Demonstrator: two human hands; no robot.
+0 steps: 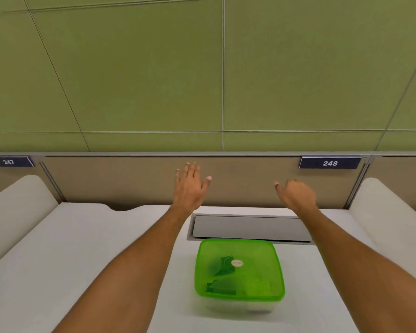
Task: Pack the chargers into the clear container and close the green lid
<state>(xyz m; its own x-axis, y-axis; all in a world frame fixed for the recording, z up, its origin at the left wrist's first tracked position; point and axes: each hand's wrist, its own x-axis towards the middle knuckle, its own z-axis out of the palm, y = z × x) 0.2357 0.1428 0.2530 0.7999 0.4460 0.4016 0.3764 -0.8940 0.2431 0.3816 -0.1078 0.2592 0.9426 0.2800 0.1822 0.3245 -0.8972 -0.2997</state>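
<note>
Through the translucent green lid [239, 270] the container's contents show only as dark, blurred shapes, too vague to tell apart or count. The clear container [238, 307] under it is smeared and faint. Both forearms run out past the bottom edge. The right hand [296, 194] curls so its fingers are mostly hidden. The worktop [82, 248] is cut off below.

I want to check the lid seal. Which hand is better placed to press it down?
Probably the left hand: it is open and flat. The right hand is curled. Both hover beyond the green lid, about equally far.
</note>
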